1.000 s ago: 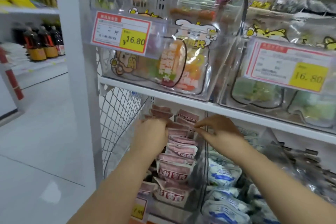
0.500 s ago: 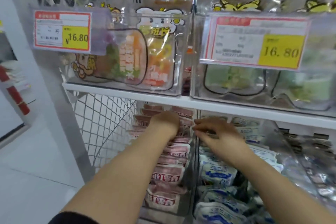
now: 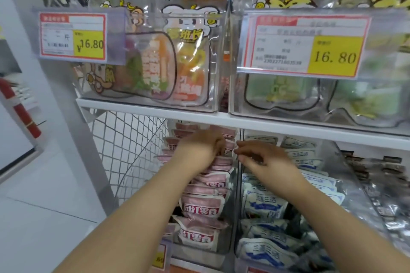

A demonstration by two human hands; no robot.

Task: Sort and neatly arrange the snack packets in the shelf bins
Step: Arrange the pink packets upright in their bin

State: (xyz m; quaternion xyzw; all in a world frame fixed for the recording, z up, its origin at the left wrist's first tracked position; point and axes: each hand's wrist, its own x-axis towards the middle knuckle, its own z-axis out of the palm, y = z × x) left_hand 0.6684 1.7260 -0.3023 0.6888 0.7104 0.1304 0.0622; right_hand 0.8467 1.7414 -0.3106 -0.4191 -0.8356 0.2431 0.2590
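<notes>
Both hands are reached under the white shelf board (image 3: 255, 125) into the lower row of clear plastic bins. The left hand (image 3: 199, 148) is laid curled over the far packets of the pink-and-white snack packets (image 3: 200, 206), which are stacked in an overlapping row inside the left clear bin (image 3: 230, 217); whether one packet is actually gripped cannot be told. The right hand (image 3: 261, 157) is held at the divider between the bins, fingers narrowed to a pinch on what seems a packet edge, though this is blurred.

The pink row is judged largely ordered, with the far end being straightened. The blue-and-white snack packets (image 3: 264, 206) in the neighbouring bin to the right lie less evenly, and the silvery packets (image 3: 377, 195) further right look untouched, so much work appears left.

About ten pink packets can be counted, roughly a dozen blue ones; the silvery ones are too blurred to count. Two yellow-and-red price tags (image 3: 304, 44) are seen on the upper bins.
</notes>
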